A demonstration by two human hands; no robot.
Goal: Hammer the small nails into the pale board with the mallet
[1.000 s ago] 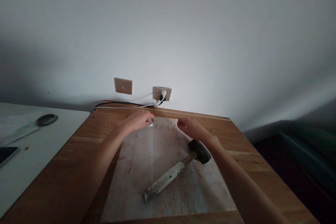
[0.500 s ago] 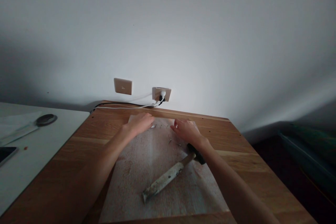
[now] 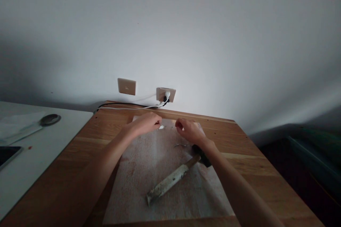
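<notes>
At the fingertips of the left hand (image 3: 147, 123), which appears to pinch it, is a small white piece (image 3: 161, 127), probably light, best held by its edge. Whether the curled right hand (image 3: 188, 130) grips anything, I cannot tell.

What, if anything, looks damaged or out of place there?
The hammer's handle looks worn: its whitish covering is blotchy and its near end looks ragged. It lies slantwise across the pale board. I see no spill.
</notes>
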